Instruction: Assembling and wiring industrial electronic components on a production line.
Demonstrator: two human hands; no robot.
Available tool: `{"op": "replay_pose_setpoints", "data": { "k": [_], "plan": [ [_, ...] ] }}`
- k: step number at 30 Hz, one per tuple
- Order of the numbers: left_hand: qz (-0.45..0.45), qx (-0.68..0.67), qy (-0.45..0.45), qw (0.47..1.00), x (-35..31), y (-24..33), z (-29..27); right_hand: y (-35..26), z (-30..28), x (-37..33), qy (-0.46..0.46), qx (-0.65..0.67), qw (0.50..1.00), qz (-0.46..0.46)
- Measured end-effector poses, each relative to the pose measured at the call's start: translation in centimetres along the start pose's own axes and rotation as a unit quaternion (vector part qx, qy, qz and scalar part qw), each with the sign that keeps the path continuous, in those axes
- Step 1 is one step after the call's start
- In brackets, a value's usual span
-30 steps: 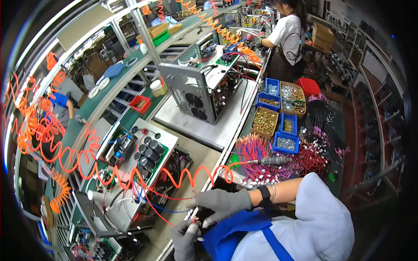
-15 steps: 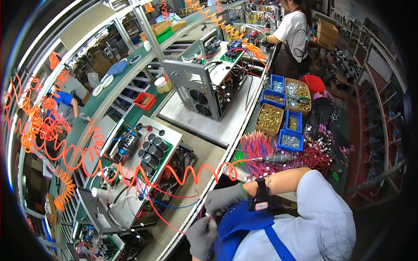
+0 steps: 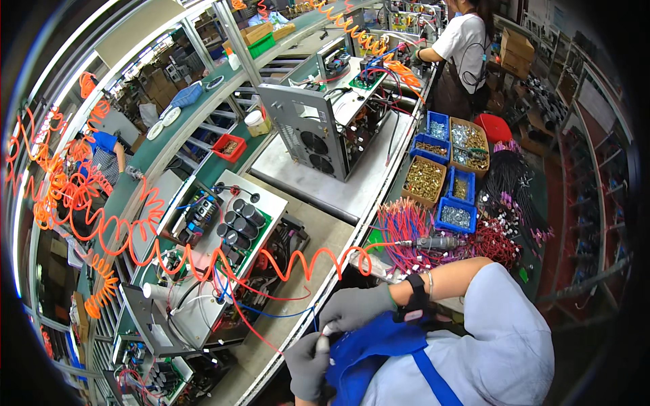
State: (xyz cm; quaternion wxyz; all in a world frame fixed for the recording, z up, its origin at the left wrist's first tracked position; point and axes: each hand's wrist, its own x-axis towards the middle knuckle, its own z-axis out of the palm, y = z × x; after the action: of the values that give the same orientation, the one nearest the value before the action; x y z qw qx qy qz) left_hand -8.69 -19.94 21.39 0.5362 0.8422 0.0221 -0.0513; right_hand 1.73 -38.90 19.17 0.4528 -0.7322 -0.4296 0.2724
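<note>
My right hand [image 3: 357, 310], in a grey glove, is closed in a pinch in front of the blue apron [image 3: 369, 348]. Just below and left of it, my left hand [image 3: 308, 365], also grey-gloved, has its thumb and fingers pressed together. The fingertips of both hands nearly meet around something small that I cannot make out. A blue wire [image 3: 284, 315] and a red wire [image 3: 254, 329] run from the open unit [image 3: 203, 298] at the left toward my hands; their ends are hidden or too small to see.
An orange coiled hose [image 3: 308, 267] spans the bench to a power driver [image 3: 437, 242]. Right of it lie red wire bundles [image 3: 399, 233], blue bins [image 3: 455, 215] and a carton of brass fasteners [image 3: 423, 179]. A grey metal-cased unit [image 3: 298, 128] stands farther up. Another person [image 3: 464, 47] works at the far end.
My left hand has shifted slightly left, and my right hand has turned a little, fingertips still close together. The whole view has moved slightly. The far person's arm has shifted.
</note>
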Motion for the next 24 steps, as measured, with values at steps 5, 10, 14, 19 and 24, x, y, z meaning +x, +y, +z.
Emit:
{"op": "replay_pose_setpoints", "data": {
  "k": [5, 10, 14, 19, 24],
  "plan": [
    [0.156, 0.243, 0.021, 0.957, 0.2, -0.8, 1.0, 0.8, 0.4, -0.8, -0.142, 0.485, 0.802, 0.319],
    [-0.082, -0.101, -0.024, 0.991, -0.2, -0.5, -1.6, -0.2, 0.6, -0.7, 0.020, 0.068, 0.997, 0.039],
    [-0.084, -0.127, -0.042, 0.988, 0.0, 0.5, -2.2, -0.4, -0.1, 0.2, 0.137, -0.219, 0.940, -0.223],
    [-0.058, -0.068, -0.059, 0.994, 0.1, 2.0, -1.9, -0.7, 0.3, 0.2, 0.084, -0.158, 0.976, -0.122],
    [-0.065, -0.113, -0.035, 0.991, 0.4, 1.7, -1.2, -2.2, -0.4, 0.5, 0.044, 0.420, 0.855, 0.301]
  ]
}}
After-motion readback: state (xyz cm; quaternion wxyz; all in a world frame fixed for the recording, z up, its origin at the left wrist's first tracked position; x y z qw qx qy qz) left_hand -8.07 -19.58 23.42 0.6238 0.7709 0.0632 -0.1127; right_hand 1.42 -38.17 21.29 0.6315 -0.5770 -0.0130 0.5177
